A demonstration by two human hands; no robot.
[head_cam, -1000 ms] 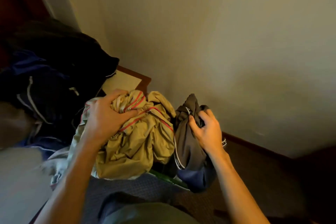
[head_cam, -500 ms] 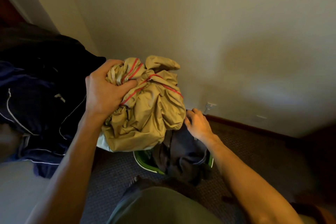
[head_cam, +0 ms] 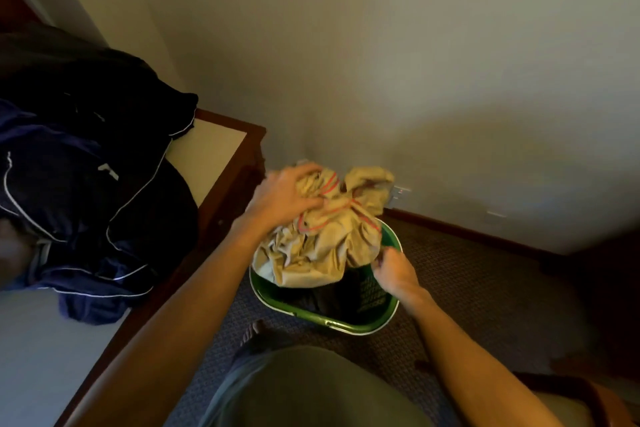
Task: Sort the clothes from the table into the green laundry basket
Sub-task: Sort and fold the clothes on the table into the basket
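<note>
My left hand [head_cam: 284,198] grips a bunched tan garment with red piping [head_cam: 329,243] from above, holding it over the green laundry basket [head_cam: 360,322] on the floor. The garment's lower folds hang into the basket's far half. A dark grey garment [head_cam: 329,298] lies inside the basket beneath it. My right hand [head_cam: 394,270] hovers over the basket's right rim beside the tan garment, fingers loosely curled and blurred; whether it touches the cloth is unclear. A heap of dark navy clothes with white piping [head_cam: 79,191] lies on the table [head_cam: 211,163] at the left.
The table's dark wooden edge [head_cam: 239,184] runs close to the basket's left side. A pale wall with a socket [head_cam: 400,191] and a dark skirting board stands right behind the basket. Patterned carpet [head_cam: 485,288] stretches to the right. My own body fills the bottom of the view.
My left hand has carried the tan garment from the table down and right over the basket. My right hand dropped the dark grey garment into the basket and moved to the rim.
</note>
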